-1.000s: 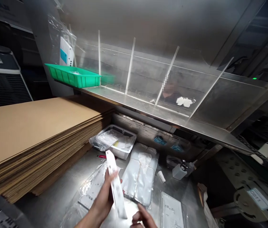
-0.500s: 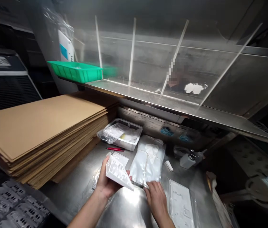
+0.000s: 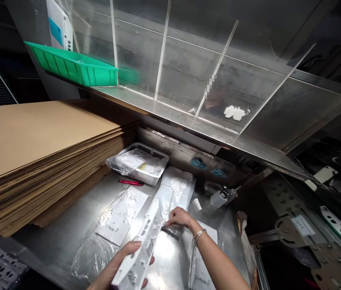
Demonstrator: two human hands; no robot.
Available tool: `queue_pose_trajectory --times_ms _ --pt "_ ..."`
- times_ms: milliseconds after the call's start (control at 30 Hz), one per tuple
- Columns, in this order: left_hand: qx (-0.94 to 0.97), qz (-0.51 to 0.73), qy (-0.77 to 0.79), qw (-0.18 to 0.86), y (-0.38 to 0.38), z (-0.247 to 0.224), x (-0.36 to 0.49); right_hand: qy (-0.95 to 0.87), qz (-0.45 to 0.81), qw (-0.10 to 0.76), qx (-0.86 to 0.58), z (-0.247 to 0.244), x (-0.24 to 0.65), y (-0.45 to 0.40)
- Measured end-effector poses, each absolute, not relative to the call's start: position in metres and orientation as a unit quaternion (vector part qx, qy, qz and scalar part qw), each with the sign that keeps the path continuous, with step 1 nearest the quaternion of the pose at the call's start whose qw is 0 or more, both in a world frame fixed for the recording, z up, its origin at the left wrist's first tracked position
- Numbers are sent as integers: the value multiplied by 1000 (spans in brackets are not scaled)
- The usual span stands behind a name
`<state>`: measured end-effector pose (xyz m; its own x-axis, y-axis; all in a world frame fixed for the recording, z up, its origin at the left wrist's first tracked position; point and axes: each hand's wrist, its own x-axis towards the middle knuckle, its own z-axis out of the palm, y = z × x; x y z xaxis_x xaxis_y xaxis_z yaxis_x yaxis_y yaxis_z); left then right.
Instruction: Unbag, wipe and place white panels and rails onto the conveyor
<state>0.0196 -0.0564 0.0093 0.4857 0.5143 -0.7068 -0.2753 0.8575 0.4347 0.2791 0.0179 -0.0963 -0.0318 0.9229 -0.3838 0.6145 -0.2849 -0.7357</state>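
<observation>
My left hand (image 3: pixel 128 251) is wrapped round a long white plastic panel (image 3: pixel 144 237) with slots and small raised parts, held tilted above the steel table. My right hand (image 3: pixel 179 217) has its fingers pinched at the near edge of a stack of clear plastic bags (image 3: pixel 187 193). A white paper scrap (image 3: pixel 177 187) lies on the stack. Left of the held panel, a similar flat panel (image 3: pixel 114 227) rests with clear plastic film about it. Another bagged panel (image 3: pixel 203 268) lies partly hidden under my right forearm.
A white tray (image 3: pixel 160 177) of small bagged parts stands at the back, near a red cutter (image 3: pixel 131 183). To the right are a small white piece (image 3: pixel 197 204) and a white bottle (image 3: pixel 218 199). Stacked cardboard (image 3: pixel 46 133) borders the left; a green bin (image 3: pixel 73 68) sits on the steel shelf (image 3: pixel 182 121).
The white panel has swung from a slanted position to lengthwise, nearer to me. My right hand has turned, its fingers now pinching at the bags' edge. The view has shifted to the right.
</observation>
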Motion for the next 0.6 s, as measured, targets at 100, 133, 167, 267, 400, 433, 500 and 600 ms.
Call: queue_pose_trajectory --times_ms 100,133,167,267,400,433,500,600 --pt "254 216 460 823 -38 -3 40 -509 507 255 -648 -95 289 23" --pt "277 216 464 813 -34 -6 44 -486 511 299 -643 -93 290 22" --pt "291 217 468 806 -30 -10 46 -462 506 351 -639 -90 290 21" --pt "311 219 464 800 -25 -22 39 -386 452 513 -619 -80 291 20" --pt "312 240 390 833 -15 -39 27 -313 376 634 -599 -72 297 23" --pt "319 247 343 848 -12 -41 28 -307 364 642 -601 -71 297 22" --pt "358 244 260 863 -9 -42 40 -310 349 645 -606 -68 294 14" --pt "406 229 251 848 -14 -37 70 -348 347 631 -599 -57 282 -9"
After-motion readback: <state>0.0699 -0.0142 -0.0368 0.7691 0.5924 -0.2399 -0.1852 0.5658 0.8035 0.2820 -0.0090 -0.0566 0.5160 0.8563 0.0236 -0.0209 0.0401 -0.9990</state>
